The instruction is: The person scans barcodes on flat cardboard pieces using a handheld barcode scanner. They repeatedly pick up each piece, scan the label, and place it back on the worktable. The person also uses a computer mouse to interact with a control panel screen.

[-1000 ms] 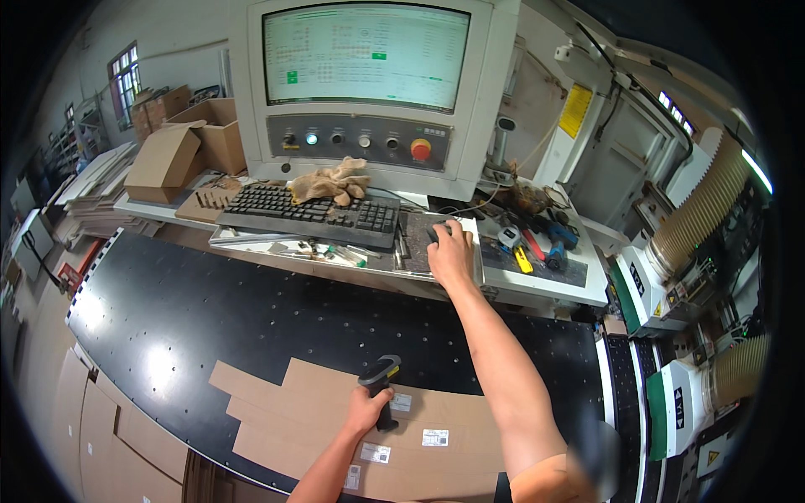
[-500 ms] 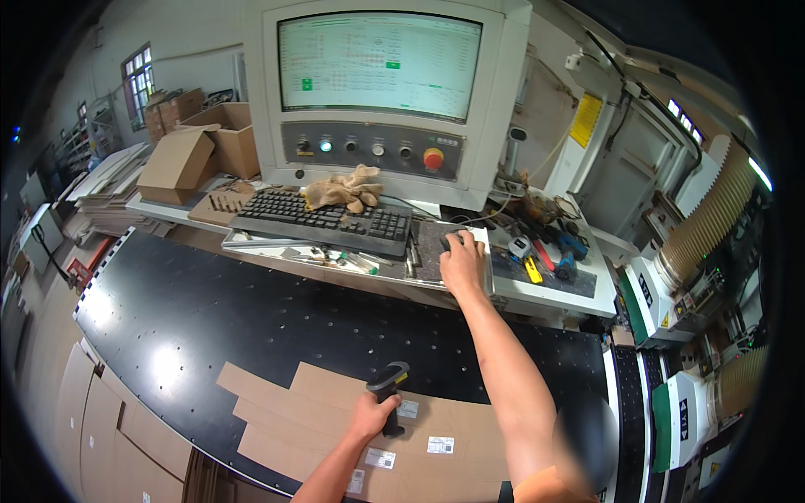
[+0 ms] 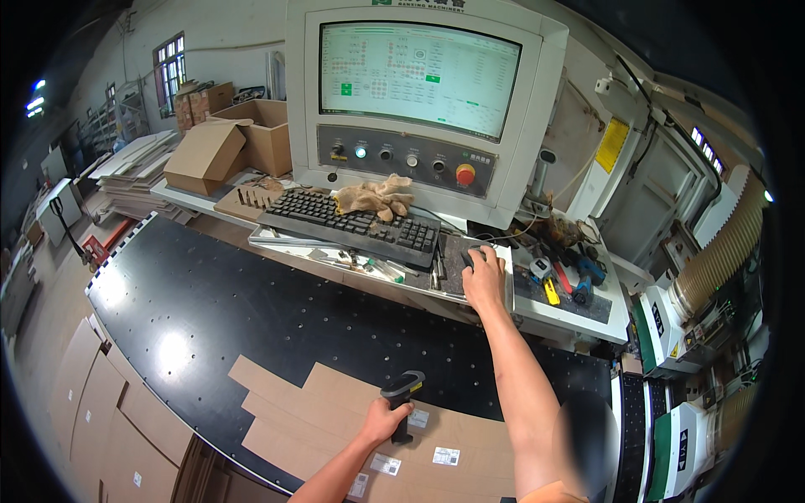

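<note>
Now — the left hand (image 3: 381,422) gripped the barcode scanner (image 3: 399,387), handle running up the view, head slanting up rightward — while the right hand (image 3: 484,282) cupped the computer mouse (image 3: 467,257).

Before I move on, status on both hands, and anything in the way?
Left hand gripping black pistol-shaped scanner over flat brown boards. Right hand on dark computer mouse. Beige fabric gloves covering part of black keyboard.

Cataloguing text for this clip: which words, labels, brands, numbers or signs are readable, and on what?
Locations only; wording not transcribed.
Console cabinet: partly legible lettering at the top.
Black plate on white machine housing: legible white characters.
Monitor screen: too small to read.
Button panel: too small.
White labels on cardboard: too small.
Yellow sign: too small.
</note>
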A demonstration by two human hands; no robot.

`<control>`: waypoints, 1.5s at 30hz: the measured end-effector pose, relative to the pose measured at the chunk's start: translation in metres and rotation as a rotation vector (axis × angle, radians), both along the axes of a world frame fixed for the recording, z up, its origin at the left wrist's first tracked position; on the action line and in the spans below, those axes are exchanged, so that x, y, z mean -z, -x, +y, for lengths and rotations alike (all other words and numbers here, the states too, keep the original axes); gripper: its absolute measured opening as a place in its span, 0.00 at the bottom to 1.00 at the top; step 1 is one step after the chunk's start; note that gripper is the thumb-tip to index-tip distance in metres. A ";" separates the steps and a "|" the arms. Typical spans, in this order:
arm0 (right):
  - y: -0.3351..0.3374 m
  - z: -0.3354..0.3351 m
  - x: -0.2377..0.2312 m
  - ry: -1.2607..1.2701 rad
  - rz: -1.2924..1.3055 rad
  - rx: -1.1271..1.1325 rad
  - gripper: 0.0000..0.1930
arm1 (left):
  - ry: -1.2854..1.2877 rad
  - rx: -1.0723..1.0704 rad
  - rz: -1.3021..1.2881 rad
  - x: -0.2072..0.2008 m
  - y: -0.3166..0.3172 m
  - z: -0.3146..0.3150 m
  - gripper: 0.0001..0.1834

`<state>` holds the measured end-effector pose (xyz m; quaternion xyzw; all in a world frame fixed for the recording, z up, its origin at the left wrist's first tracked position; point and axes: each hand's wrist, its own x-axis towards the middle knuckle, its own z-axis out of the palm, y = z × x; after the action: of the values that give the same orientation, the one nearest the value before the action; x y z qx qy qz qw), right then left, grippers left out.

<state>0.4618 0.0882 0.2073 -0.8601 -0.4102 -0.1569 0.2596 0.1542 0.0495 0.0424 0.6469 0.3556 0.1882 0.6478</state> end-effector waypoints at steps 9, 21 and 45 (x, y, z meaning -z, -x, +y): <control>0.001 0.000 -0.001 0.011 0.007 0.006 0.21 | 0.025 -0.014 -0.018 0.010 -0.002 0.000 0.26; 0.001 0.000 -0.001 -0.011 0.012 0.006 0.21 | 0.024 -0.025 -0.026 0.007 -0.001 -0.001 0.26; 0.002 -0.002 -0.001 0.008 -0.004 0.071 0.20 | 0.029 -0.026 -0.075 0.011 -0.004 -0.001 0.21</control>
<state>0.4598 0.0860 0.2088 -0.8749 -0.3805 -0.1658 0.2495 0.1580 0.0483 0.0317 0.6251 0.3421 0.2155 0.6677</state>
